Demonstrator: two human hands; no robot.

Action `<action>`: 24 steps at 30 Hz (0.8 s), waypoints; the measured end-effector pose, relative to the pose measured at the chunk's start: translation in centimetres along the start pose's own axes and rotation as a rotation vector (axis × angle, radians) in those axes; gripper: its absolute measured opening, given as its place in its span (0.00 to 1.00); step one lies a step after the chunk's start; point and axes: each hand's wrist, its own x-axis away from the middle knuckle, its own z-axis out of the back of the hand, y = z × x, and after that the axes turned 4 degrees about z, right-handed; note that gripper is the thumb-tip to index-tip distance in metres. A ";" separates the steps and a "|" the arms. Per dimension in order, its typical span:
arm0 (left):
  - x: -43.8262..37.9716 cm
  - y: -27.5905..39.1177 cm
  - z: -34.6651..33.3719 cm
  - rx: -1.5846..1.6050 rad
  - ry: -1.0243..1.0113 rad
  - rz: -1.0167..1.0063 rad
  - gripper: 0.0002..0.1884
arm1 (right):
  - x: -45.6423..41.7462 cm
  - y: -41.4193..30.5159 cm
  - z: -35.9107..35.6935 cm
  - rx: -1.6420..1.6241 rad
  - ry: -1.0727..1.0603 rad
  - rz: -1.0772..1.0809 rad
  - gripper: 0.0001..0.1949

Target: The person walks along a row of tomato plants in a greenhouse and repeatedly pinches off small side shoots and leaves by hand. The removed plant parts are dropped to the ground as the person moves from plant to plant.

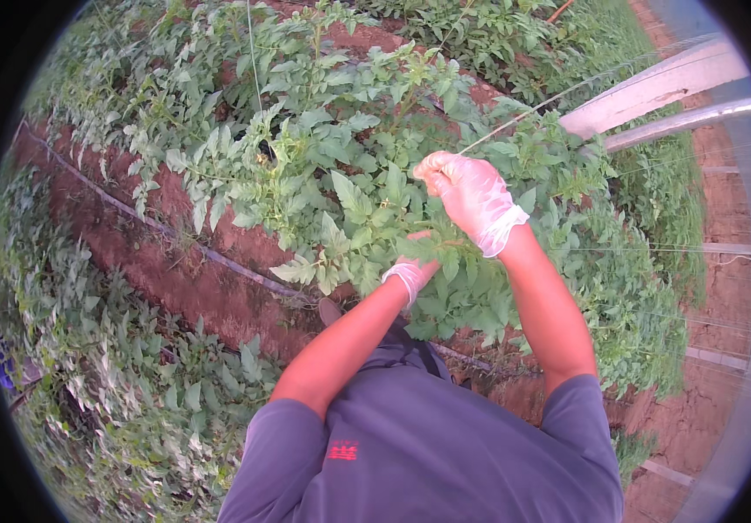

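Both hands wear thin, clear plastic gloves. My right hand is raised above the tomato plants, its fingers closed on a thin string that runs up to the right, past a pale post. My left hand reaches low into the foliage in front of my body. Leaves cover most of its fingers, so what it touches is hidden. A leafy tomato shoot lies between the two hands. Small yellow flowers show among the leaves.
A pale post and a metal pipe slant in at the upper right. A dark irrigation hose lies on the reddish soil between plant rows. Another vertical string hangs at the upper left. Clear sheeting lines the right side.
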 end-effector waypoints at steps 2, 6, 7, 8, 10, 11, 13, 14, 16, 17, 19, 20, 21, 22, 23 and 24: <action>-1.6 1.7 -0.2 0.120 0.118 0.094 0.13 | 0.1 -2.9 -1.3 0.346 -0.066 0.167 0.08; -5.8 0.7 -0.2 0.572 0.307 0.171 0.11 | 2.2 -3.6 -6.4 0.627 0.142 0.231 0.03; -6.3 0.6 0.3 0.688 0.339 0.185 0.11 | 3.1 -4.6 -4.8 0.447 0.112 0.299 0.03; -6.9 0.3 1.3 0.792 0.346 0.193 0.10 | 3.6 -4.8 -3.5 0.266 0.079 0.365 0.06; -7.6 0.4 3.1 0.993 0.338 0.216 0.09 | 4.0 -2.3 -3.0 0.084 0.243 0.400 0.06; -7.6 0.5 3.9 1.066 0.326 0.223 0.09 | 4.0 -1.0 -3.0 -0.010 0.320 0.416 0.06; -6.9 0.7 5.6 1.158 0.322 0.231 0.08 | 4.1 -0.3 -2.1 -0.191 0.349 0.275 0.07; -6.4 0.9 6.1 1.178 0.332 0.212 0.09 | 3.9 1.0 -2.0 -0.136 0.344 0.264 0.08; -5.1 0.1 7.0 1.043 0.315 0.121 0.11 | 2.9 3.5 -3.3 -0.339 0.339 0.212 0.09; -4.5 -1.0 7.4 0.895 0.304 0.049 0.12 | 2.0 4.5 -4.1 -0.595 0.329 0.168 0.11; -3.9 2.1 8.0 1.145 0.361 0.222 0.12 | 0.4 5.2 -4.3 -0.949 0.314 0.090 0.13; -3.8 2.1 8.1 1.135 0.342 0.211 0.13 | -0.4 5.2 -4.2 -1.051 0.311 0.063 0.13; -3.6 1.9 8.0 1.127 0.325 0.200 0.15 | -1.1 5.2 -4.1 -1.151 0.304 0.035 0.14; -3.3 1.6 8.0 1.118 0.307 0.189 0.17 | -1.9 5.9 -4.5 -1.201 0.304 0.023 0.13; -3.1 1.4 7.9 1.109 0.287 0.178 0.19 | -2.4 6.1 -4.6 -1.276 0.296 0.043 0.13; -2.9 0.5 7.7 1.087 0.275 0.190 0.19 | -2.9 6.1 -4.9 -1.349 0.282 0.059 0.13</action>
